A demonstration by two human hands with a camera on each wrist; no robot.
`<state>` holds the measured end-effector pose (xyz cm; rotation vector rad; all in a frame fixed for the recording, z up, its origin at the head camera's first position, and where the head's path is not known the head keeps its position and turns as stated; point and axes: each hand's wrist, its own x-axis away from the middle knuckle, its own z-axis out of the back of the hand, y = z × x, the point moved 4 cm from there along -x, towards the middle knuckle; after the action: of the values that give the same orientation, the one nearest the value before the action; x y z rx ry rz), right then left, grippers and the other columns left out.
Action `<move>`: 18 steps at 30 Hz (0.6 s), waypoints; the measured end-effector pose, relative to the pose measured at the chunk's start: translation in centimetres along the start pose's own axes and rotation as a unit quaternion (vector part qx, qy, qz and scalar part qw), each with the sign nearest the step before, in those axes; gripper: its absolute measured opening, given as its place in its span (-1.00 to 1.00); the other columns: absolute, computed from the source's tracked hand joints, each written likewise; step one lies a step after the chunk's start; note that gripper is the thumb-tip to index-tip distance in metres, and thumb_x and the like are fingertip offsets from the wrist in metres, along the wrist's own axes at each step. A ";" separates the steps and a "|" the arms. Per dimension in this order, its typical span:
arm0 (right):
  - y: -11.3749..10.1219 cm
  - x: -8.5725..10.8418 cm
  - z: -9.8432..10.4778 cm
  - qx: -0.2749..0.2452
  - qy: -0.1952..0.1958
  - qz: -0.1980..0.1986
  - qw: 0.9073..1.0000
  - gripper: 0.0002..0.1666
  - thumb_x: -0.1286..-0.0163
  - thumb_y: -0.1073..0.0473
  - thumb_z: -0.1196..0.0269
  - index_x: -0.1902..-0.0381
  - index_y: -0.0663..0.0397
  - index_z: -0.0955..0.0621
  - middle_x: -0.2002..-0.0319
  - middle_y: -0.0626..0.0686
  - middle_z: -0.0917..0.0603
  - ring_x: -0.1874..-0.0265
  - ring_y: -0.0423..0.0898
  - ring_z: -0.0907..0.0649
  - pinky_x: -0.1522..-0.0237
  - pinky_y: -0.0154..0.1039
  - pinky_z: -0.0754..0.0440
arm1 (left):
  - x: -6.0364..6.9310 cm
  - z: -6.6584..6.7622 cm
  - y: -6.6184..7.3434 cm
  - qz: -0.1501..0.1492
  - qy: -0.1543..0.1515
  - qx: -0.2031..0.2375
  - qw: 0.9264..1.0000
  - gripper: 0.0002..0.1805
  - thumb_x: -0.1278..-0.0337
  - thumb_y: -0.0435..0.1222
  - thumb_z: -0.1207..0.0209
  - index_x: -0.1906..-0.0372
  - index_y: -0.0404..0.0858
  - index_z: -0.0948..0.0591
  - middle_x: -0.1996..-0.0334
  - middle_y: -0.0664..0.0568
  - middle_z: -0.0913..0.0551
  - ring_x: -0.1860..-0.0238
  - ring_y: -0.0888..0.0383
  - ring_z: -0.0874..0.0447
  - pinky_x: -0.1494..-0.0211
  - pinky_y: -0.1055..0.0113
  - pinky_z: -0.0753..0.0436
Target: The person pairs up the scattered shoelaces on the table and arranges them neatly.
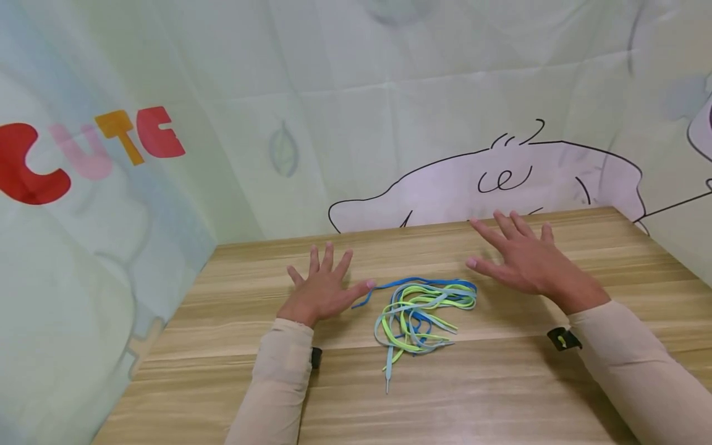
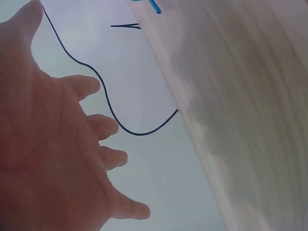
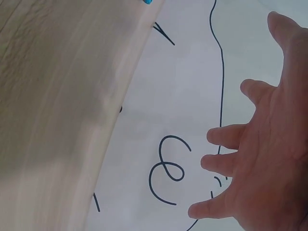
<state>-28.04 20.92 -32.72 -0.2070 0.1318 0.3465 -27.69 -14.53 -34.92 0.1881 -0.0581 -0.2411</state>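
Observation:
A loose tangle of flat shoelaces (image 1: 414,315) in blue, yellow-green and pale grey-blue lies on the wooden table. One blue lace (image 1: 397,283) trails from it toward the left, its end near the left thumb. My left hand (image 1: 319,290) is spread just left of the bundle, holding nothing. To the right and a bit farther back, my right hand (image 1: 517,262) is also spread with nothing in it. Both wrist views show bare palms, the left hand (image 2: 57,144) and the right hand (image 3: 264,154), with fingers apart. At the top edges of those views a small blue bit shows.
The wood-grain table (image 1: 233,371) reaches back to a printed cloth backdrop (image 1: 311,93). Red, pink and orange letters (image 1: 119,130) mark the cloth on the left, and a line-drawn figure (image 1: 445,191) shows behind the table's far edge. Dark straps with small devices (image 1: 563,339) sit at the wrists.

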 end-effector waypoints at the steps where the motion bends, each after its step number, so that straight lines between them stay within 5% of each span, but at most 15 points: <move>1: -0.1 0.0 0.0 0.002 0.001 0.001 1.000 -0.01 -0.38 -0.55 0.04 -0.61 -0.27 -0.08 -0.56 0.31 0.00 -0.50 0.41 0.06 -0.18 0.66 0.26 | 0.0 0.0 0.1 -0.001 0.001 0.003 1.000 0.07 -0.16 0.55 0.29 -0.62 0.00 0.00 -0.60 -0.21 0.26 -0.54 -0.29 0.52 -0.21 -0.61 0.37; 18: -1.4 0.1 0.4 0.013 0.047 0.048 0.998 -0.07 -0.40 -0.49 -0.02 -0.58 -0.23 -0.18 -0.54 0.27 -0.12 -0.49 0.35 -0.07 -0.35 0.43 0.00 | 0.0 -0.2 1.4 -0.033 -0.001 0.020 0.999 -0.09 -0.39 0.32 0.14 -0.61 -0.13 -0.03 -0.58 -0.26 0.10 -0.56 -0.30 0.27 -0.31 -0.55 0.15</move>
<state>-27.39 19.78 -32.11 -0.1919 0.2386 0.4313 -27.34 -13.20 -34.86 0.2305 -0.0593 -0.3071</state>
